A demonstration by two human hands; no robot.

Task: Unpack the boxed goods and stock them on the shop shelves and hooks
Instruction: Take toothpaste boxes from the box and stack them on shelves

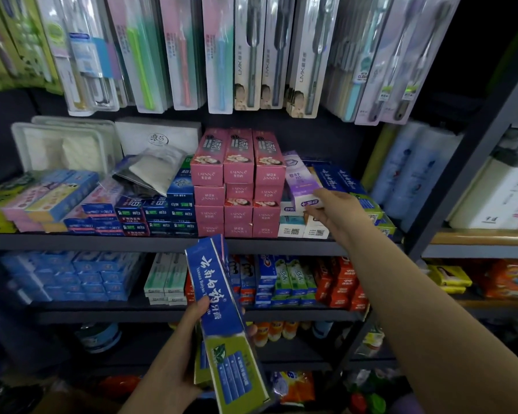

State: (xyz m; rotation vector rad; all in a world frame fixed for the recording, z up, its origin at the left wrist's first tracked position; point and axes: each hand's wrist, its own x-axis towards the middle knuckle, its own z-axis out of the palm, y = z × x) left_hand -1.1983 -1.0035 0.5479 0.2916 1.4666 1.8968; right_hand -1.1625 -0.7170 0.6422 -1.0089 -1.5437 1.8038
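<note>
Your left hand (178, 351) is closed around a stack of blue-and-green toothpaste boxes (222, 321), thumb on the front face, fingers wrapped behind; fingertips show at the right edge. At least two boxes in that grip, exact count unclear. The stack is held tilted, low and in front of the lower shelf (281, 315).

Your right hand (331, 207) is reached out to the upper shelf (162, 242), pinching the near end of a purple-and-white toothpaste box (301, 183). Thumb on top, fingers under, narrow grip. That box sits on top of the white boxes (304, 230), just right of the pink box stack (238, 186).

More blue boxes of the same kind (340, 182) lie on that shelf, just beside your right hand, behind it. Toothbrush packs (251, 52) hang above.
</note>
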